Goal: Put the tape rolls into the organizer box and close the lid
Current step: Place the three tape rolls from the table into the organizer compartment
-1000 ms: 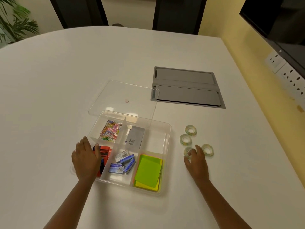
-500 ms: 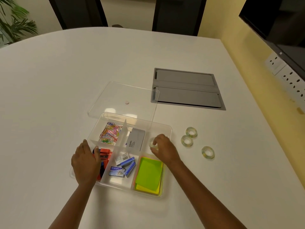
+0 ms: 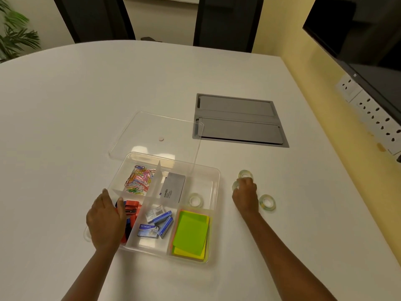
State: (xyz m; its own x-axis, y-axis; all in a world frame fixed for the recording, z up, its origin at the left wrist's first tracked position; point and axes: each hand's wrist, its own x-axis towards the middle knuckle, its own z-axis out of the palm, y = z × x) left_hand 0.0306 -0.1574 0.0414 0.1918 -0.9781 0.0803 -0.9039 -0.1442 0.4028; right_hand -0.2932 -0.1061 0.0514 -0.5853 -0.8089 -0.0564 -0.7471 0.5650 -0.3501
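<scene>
From my head view: one tape roll now lies in the organizer box, in its right-hand compartment. My right hand has gone back out, fingers curling onto the second roll; two more rolls wait near the table's right edge. My left hand stays flat on the box's left rim. The lid lies behind.

white table bears organizer box, lid, tape rolls.

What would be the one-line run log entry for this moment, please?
tape in box: one | tape on table: three | right hand: on second roll | left hand: steadying box | lid: off
</scene>
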